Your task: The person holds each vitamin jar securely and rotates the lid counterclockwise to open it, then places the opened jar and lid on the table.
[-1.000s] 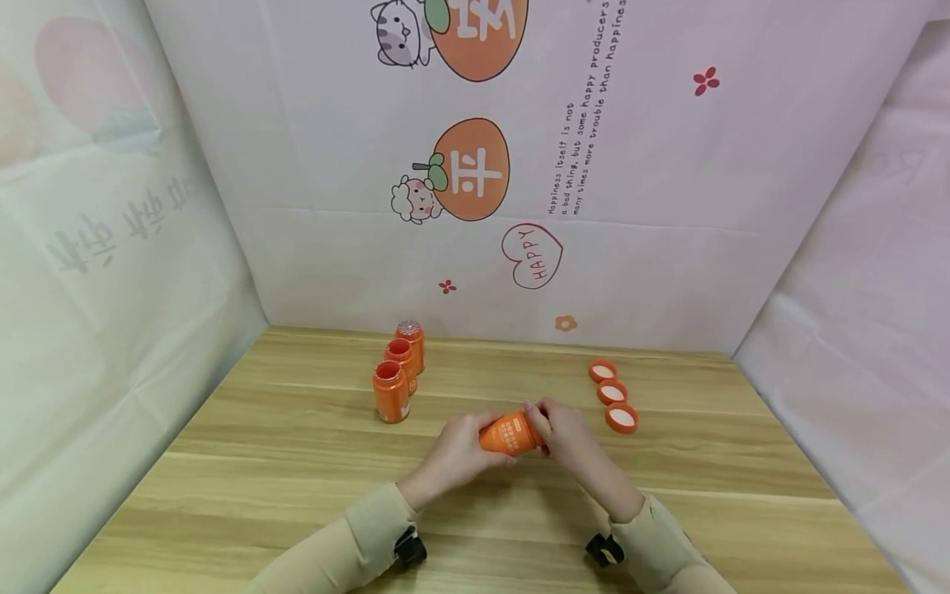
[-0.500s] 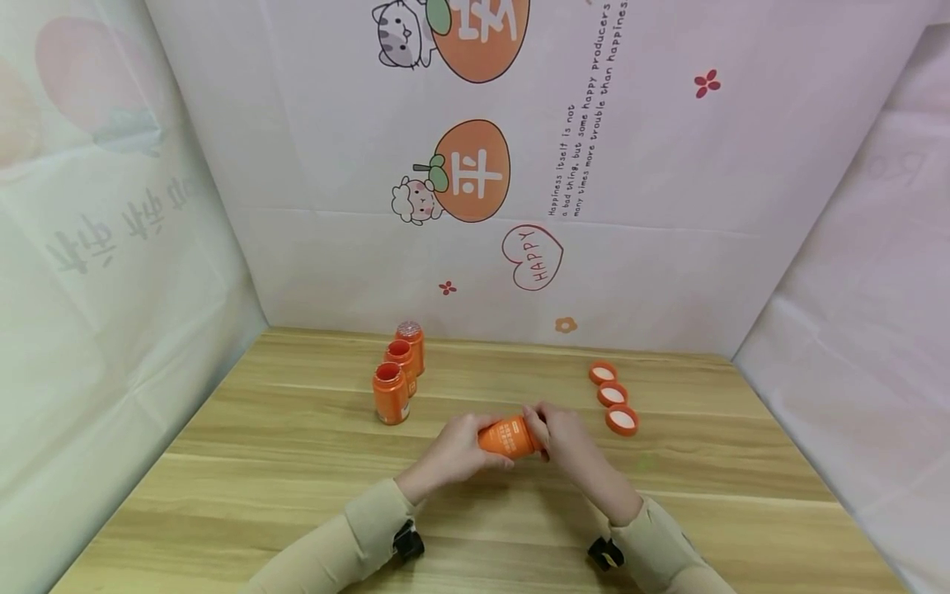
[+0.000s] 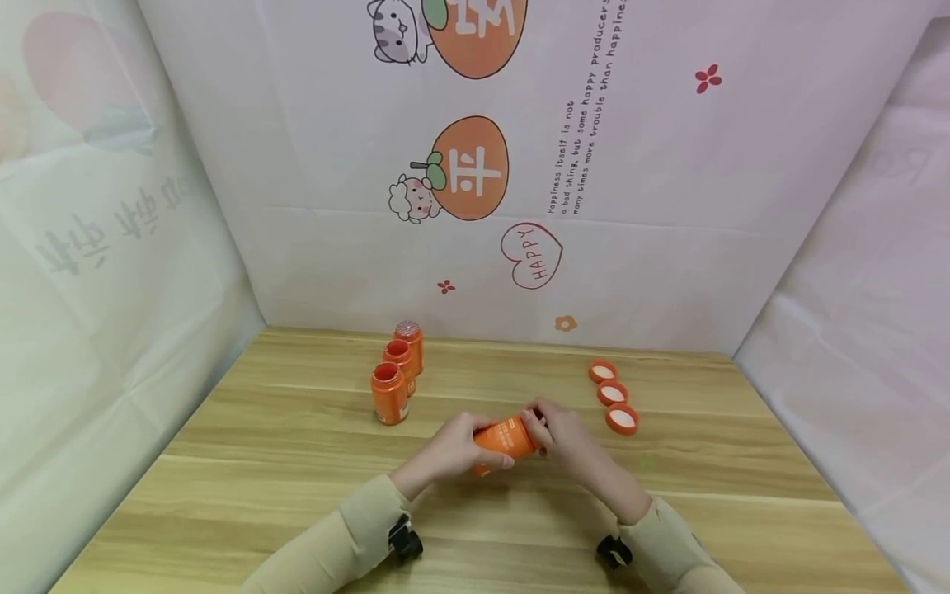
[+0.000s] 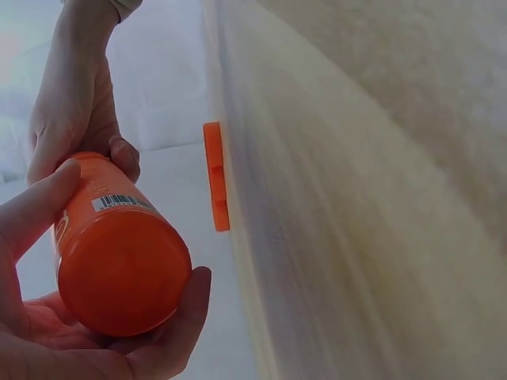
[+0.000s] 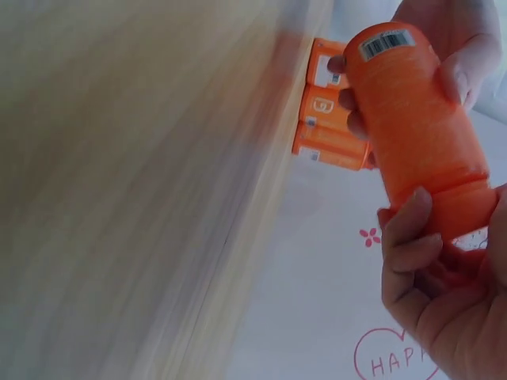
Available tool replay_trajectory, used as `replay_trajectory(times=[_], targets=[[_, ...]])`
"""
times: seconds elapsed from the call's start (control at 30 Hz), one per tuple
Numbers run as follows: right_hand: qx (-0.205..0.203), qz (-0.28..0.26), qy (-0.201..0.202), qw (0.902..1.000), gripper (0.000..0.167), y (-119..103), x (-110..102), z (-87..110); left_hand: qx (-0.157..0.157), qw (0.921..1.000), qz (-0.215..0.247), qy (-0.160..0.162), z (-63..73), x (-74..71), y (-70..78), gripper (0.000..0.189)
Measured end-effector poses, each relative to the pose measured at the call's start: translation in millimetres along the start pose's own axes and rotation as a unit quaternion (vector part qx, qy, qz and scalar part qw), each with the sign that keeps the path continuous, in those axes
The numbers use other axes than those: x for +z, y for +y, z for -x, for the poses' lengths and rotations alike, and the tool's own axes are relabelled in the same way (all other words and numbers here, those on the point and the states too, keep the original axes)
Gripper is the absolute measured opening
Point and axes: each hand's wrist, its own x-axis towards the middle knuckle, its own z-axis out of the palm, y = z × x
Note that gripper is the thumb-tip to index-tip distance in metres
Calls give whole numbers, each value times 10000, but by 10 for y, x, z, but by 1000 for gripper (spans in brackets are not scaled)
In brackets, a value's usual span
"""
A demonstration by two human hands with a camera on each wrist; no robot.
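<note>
An orange bottle [image 3: 506,438] with white print is held tilted above the table, between both hands. My left hand [image 3: 453,448] grips its body; in the left wrist view the bottle's round base [image 4: 125,277] and a barcode label face the camera. At the other end, my right hand [image 3: 562,437] has its fingers curled round the bottle's orange cap [image 5: 455,207], which sits on the neck in the right wrist view. Part of the cap is hidden behind the fingers.
Three orange bottles without caps [image 3: 389,394] stand in a row at the back left of the wooden table [image 3: 297,478]. Three orange caps [image 3: 621,419] with white insides lie in a line on the right. A printed white cloth [image 3: 334,264] hangs behind.
The left hand and the bottle's base end have shifted slightly left and down, and its printed label has turned. The right hand keeps its hold at the cap end.
</note>
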Motion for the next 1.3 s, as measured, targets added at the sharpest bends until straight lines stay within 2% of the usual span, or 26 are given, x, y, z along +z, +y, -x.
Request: replay_trajectory(times=[0.17, 0.33, 0.47, 0.63, 0.8, 0.97, 1.1, 1.3], targets=[[-343, -252, -95, 9990, 30, 46, -18, 3, -53, 10000, 2, -5, 9, -12, 25, 49], [-319, -380, 40, 9988, 28, 58, -42, 22, -83, 10000, -22, 34, 22, -12, 41, 49], [-67, -479, 222, 9986, 29, 35, -62, 27, -42, 9999, -94, 127, 29, -6, 61, 52], [448, -453, 324, 9974, 31, 4, -85, 20, 10, 9993, -211, 297, 50, 19, 109, 53], [1016, -459, 99, 9937, 36, -4, -109, 15, 161, 9980, -323, 516, 68, 63, 138, 51], [1612, -937, -275, 9821, 50, 5, -131, 28, 199, 9965, -430, 692, 79, 98, 145, 53], [1766, -1240, -421, 9755, 54, 3, -149, 41, 177, 9954, -554, 764, 84, 120, 148, 56], [1691, -1282, -503, 9759, 53, -1, -165, 55, 138, 9948, -601, 809, 84, 125, 145, 58]])
